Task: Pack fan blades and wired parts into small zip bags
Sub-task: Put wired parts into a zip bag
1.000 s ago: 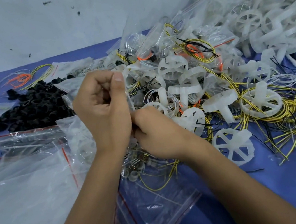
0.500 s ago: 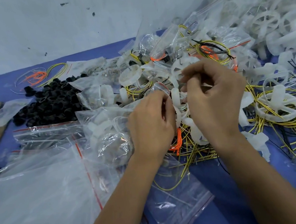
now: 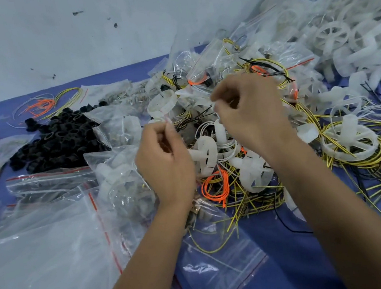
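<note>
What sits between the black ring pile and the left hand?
Head view: clear zip bags holding white parts lie between the black ring pile and the left hand.

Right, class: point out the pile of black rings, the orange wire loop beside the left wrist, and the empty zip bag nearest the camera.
black rings (image 3: pixel 63 141), head view, middle of pile
orange wire loop (image 3: pixel 217 187), head view, loop's strands
empty zip bag (image 3: pixel 225 268), head view, clear middle

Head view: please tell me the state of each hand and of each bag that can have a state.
Left hand: fingers curled, pinching one edge of a small zip bag.
Right hand: fingers curled, pinching the bag's other edge.
Small zip bag: held above the pile; open or sealed, unclear.
Flat zip bag: lying on the blue table, apparently empty.
</note>
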Demonstrator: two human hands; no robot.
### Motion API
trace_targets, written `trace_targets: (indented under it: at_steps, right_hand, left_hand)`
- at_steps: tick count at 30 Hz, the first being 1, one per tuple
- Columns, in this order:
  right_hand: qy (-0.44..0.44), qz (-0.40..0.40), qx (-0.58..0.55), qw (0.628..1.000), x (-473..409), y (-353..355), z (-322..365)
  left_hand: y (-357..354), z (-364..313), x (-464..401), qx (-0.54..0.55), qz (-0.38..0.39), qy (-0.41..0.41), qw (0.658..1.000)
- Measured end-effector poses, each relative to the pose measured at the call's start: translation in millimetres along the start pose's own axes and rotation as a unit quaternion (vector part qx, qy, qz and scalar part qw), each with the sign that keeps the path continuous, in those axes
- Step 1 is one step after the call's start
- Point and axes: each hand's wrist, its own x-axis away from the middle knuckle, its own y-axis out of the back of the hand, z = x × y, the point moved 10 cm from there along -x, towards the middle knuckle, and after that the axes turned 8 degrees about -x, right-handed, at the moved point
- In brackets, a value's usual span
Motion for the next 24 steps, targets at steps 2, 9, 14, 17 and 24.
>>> trace_targets:
  at_steps: [2, 9, 14, 17, 24]
  right_hand:
    - [0.014, 0.106, 0.083, 0.991, -10, -28, 9]
    - [0.099, 0.279, 0.269, 0.916, -36, -120, 21]
    - [0.094, 0.297, 0.321, 0.894, -29, -144, 17]
    - [0.097, 0.281, 0.336, 0.894, -27, -149, 20]
    - [0.055, 0.273, 0.262, 0.924, -29, -141, 10]
  left_hand:
    - [7, 8, -3, 0.024, -0.040, 0.034, 0.998]
    - [12, 14, -5, 0.027, -0.072, 0.054, 0.996]
    - [10, 17, -5, 0.033, -0.067, 0.061, 0.995]
    - [10, 16, -5, 0.031, -0.064, 0.060, 0.996]
    - [10, 18, -6, 0.041, -0.066, 0.060, 0.995]
